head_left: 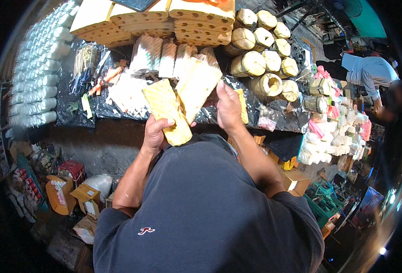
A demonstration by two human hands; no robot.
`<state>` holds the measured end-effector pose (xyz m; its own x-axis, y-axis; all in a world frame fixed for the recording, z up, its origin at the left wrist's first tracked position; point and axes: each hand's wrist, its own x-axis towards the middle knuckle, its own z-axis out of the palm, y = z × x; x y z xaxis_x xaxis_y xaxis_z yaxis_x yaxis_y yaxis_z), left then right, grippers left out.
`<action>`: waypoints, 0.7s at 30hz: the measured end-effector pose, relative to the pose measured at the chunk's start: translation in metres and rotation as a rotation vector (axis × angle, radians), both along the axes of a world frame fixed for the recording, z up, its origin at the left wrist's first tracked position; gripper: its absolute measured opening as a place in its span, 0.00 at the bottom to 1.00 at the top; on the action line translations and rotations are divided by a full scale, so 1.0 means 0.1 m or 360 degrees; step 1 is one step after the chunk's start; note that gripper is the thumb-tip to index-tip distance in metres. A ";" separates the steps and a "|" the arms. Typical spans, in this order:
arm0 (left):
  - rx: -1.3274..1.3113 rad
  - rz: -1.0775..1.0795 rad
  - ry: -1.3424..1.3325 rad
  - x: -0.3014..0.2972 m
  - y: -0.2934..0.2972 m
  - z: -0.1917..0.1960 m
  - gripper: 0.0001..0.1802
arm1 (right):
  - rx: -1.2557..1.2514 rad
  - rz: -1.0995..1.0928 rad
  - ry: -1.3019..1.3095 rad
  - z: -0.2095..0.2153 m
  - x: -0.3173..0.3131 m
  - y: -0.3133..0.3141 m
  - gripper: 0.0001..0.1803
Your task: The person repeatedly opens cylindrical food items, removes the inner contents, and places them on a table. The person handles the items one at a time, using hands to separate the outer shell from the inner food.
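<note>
My left hand (156,129) is closed on a yellow, rough-surfaced slab (165,107), its thumb lying across the face. The slab is tilted over the near edge of the black-covered table. A second, paler yellow slab (198,86) stands slanted against it on the right. My right hand (229,107) grips this paler slab by its right edge, fingertips near the upper corner. Fingers of my left hand are partly hidden behind the slabs. Just beyond them lie several whitish ribbed blocks (145,53). Beside my right wrist is a narrow yellow piece (242,105).
Holed yellow blocks (201,25) are stacked at the back. Yellow cylinders (247,63) are piled to the right, white wrapped rolls (39,93) at the far left. White scraps (126,96) lie left of the slabs. A co-worker (369,70) bends over at the far right.
</note>
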<state>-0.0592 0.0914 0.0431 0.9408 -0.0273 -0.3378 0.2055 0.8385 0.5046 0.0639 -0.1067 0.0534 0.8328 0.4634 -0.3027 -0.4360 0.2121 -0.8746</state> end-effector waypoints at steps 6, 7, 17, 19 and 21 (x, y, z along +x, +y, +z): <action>-0.0229 -0.0138 -0.0130 0.09 -0.09 0.10 0.41 | 0.0780 0.0417 0.0217 -0.42 0.00 -0.07 0.34; -0.0240 -0.0142 -0.0131 0.09 -0.09 0.09 0.41 | 0.0737 0.0344 0.0224 -0.46 0.00 -0.05 0.39; 0.0122 -0.0182 -0.0023 0.04 0.08 -0.16 0.33 | 0.0748 0.0074 0.0491 -0.13 0.32 -0.31 0.39; -0.0076 -0.0033 -0.0055 0.11 -0.02 -0.13 0.36 | 0.0697 0.0127 0.0477 -0.22 0.26 -0.39 0.37; 0.0010 -0.0011 -0.0011 0.13 -0.03 -0.17 0.37 | 0.0481 0.0113 0.0483 -0.27 0.17 -0.42 0.34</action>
<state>-0.0458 0.0880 0.0265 0.9429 -0.0319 -0.3316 0.2079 0.8340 0.5110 0.0814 -0.1491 0.0263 0.6899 0.6216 -0.3709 -0.6865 0.3992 -0.6078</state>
